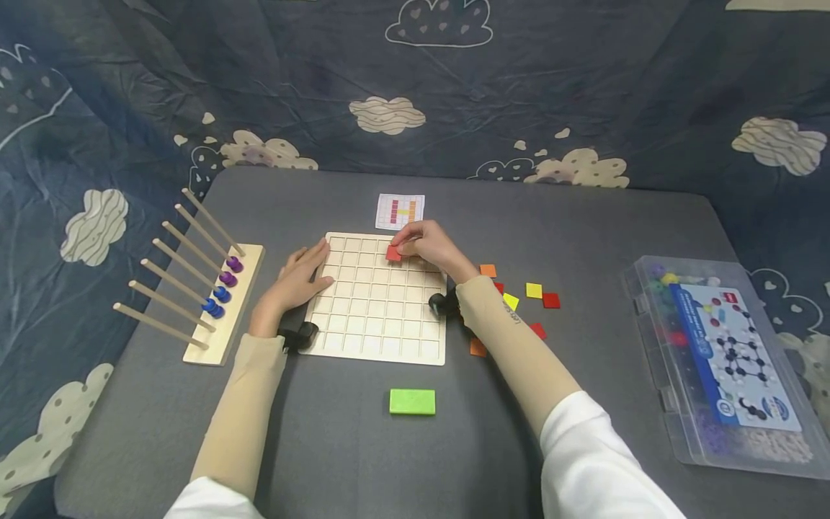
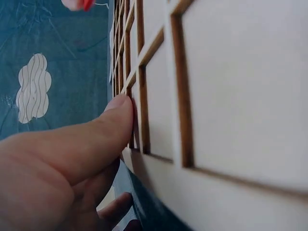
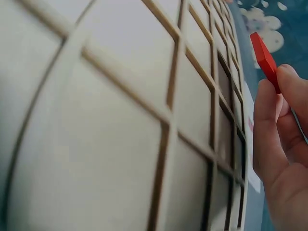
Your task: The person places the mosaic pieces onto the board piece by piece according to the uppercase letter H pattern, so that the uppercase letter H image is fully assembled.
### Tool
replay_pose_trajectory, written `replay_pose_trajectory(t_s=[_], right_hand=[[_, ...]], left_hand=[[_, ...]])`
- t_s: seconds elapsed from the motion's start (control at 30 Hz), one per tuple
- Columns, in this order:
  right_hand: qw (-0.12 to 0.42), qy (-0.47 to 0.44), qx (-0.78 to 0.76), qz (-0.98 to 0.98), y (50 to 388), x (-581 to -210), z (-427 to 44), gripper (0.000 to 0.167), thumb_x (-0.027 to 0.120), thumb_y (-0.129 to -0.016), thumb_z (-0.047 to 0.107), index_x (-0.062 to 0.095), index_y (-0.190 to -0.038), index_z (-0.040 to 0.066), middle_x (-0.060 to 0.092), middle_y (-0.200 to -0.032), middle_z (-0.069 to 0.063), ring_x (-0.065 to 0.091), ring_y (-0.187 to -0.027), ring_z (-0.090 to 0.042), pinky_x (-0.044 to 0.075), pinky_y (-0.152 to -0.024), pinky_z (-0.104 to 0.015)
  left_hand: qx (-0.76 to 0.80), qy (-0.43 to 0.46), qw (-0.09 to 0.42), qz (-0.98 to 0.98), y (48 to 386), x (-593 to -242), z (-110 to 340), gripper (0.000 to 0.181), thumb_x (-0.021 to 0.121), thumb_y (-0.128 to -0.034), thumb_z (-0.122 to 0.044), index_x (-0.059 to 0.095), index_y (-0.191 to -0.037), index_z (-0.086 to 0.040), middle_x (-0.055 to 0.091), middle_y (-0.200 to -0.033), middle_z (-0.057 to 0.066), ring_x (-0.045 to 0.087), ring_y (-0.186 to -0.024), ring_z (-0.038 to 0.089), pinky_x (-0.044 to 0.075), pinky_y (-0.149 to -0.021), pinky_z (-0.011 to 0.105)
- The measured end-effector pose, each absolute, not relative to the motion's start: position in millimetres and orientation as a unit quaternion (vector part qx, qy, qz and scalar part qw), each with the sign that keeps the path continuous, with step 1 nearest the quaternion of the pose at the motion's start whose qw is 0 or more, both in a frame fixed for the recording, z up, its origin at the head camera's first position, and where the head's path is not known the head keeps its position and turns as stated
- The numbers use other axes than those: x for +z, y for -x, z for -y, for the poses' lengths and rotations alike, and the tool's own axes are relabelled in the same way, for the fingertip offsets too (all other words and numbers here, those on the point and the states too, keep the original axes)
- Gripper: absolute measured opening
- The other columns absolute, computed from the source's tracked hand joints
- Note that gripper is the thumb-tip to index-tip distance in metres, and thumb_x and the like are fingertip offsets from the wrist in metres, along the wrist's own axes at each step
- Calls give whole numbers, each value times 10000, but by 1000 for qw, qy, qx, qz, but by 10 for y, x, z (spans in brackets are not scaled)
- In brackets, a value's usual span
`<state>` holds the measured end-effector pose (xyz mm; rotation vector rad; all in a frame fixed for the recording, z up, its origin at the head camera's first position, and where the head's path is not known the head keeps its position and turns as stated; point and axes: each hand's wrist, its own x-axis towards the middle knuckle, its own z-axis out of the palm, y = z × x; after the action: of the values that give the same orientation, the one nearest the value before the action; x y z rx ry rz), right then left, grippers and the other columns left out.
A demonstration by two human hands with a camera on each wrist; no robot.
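A pale wooden grid board point(image 1: 372, 311) lies on the grey table. My right hand point(image 1: 431, 246) pinches a red square tile point(image 1: 393, 254) between thumb and fingertips over the board's far rows. In the right wrist view the red tile point(image 3: 264, 60) is tilted and apart from the grid. My left hand point(image 1: 295, 281) rests at the board's left edge, its fingers stretched along the side. In the left wrist view the thumb point(image 2: 113, 122) touches the board's rim. Beyond the board lies a small printed card point(image 1: 400, 211) showing a red, yellow and orange H-shaped pattern.
Loose tiles, such as a yellow tile point(image 1: 534, 290) and an orange tile point(image 1: 488, 270), lie right of the board, some partly behind my right arm. A green block point(image 1: 412, 402) sits in front. A peg stand point(image 1: 249, 281) stands left; a clear plastic case point(image 1: 687, 440) lies right.
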<state>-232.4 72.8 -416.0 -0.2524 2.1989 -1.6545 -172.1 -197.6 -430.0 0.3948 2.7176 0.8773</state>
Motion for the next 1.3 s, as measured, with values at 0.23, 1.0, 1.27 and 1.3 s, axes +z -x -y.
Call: replay_pose_trajectory(t_s=[0.23,1.0,1.27,1.3], right_hand=[[187,96,-553,-806,2334,-4187,-468,109,623,-827,-78,699,-896,-39,629,-807,-87,483,-662,-131,401,-564,-235],[108,218,-345,-907,2349,-4171,-106,155,624,-788,-104,695,-834,27,650,-788,-45,529,-720,-158,436,-673,-243],[151,171,-452,-862,2370,-4201,-309,85,661,-837,-13,710,-898,21,672,-896,-70,549,-767,-160,429,-690,-251],[156,163,-466,-856,2369,-4200,-358,86,661,-845,-2,710,-913,20,669,-912,-71,555,-777,-163,433,-689,-254]], left_hand=[[297,-121,130,-938,1725,-4294,1942,666,547,-975,-177,190,-1510,-1,103,-1584,151,26,-1415,431,33,-1054,677],[299,-120,129,-938,1723,-4293,1949,665,555,-967,-182,210,-1502,9,126,-1579,157,48,-1413,432,59,-1068,655],[299,-113,134,-938,1736,-4299,1949,668,555,-966,-174,203,-1508,-4,120,-1582,147,37,-1416,426,48,-1058,671],[299,-112,134,-938,1736,-4298,1950,669,555,-965,-171,202,-1509,-5,119,-1582,147,36,-1417,424,46,-1058,672]])
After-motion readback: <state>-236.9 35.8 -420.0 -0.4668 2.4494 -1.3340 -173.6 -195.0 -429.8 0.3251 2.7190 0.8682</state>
